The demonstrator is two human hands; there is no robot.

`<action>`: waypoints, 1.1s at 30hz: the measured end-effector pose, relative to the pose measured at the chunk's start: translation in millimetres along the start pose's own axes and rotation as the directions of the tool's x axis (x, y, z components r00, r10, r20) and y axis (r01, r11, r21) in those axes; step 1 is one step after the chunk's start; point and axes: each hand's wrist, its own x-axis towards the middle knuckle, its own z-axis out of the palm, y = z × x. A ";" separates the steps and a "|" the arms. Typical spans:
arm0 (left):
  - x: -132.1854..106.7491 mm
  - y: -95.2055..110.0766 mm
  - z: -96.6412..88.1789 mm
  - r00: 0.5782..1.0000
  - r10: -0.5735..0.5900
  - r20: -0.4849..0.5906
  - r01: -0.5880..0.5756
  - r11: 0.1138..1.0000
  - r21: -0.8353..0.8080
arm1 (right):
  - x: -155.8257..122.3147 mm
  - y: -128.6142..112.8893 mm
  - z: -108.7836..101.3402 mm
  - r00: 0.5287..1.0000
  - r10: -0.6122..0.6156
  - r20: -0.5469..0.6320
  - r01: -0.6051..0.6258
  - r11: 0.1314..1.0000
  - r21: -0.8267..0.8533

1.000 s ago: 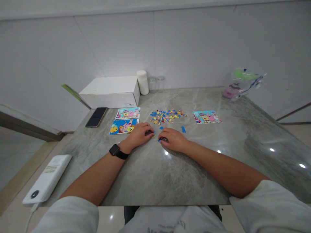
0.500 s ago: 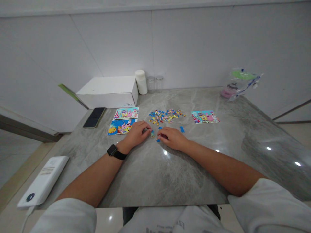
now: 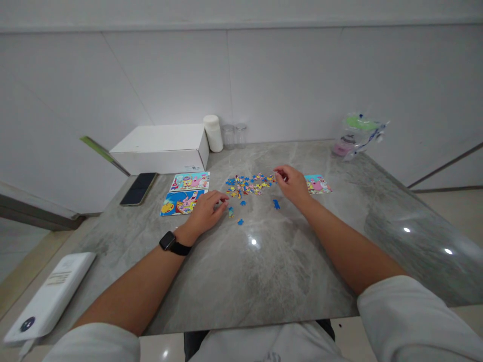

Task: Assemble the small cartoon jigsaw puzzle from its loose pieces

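My left hand rests on the table at the lower edge of the blue picture card. Its fingers are loosely bent and slightly apart, with nothing seen between them. Just right of its fingertips lies a small greenish-yellow puzzle piece. My right hand is at the right end of a pile of puzzle pieces, thumb and forefinger pinched at a small piece mostly hidden by the fingertips. Loose blue pieces lie nearer me: one single piece, another, and a larger blue cluster.
A second picture card lies above the blue one; another card is partly behind my right hand. Farther back stand a white box, a white bottle, two glasses and a plastic bag. A phone and white power bank are left.
My right hand has moved up and right from the loose blue pieces to the pile's right end. My left hand has drawn slightly back from the greenish-yellow piece. The whole view has shifted a little.
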 end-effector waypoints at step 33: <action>151.9 -27.8 47.4 0.934 -0.020 0.357 -0.065 0.973 0.224 | -10.5 10.9 33.2 0.990 -0.052 0.128 0.049 0.999 0.023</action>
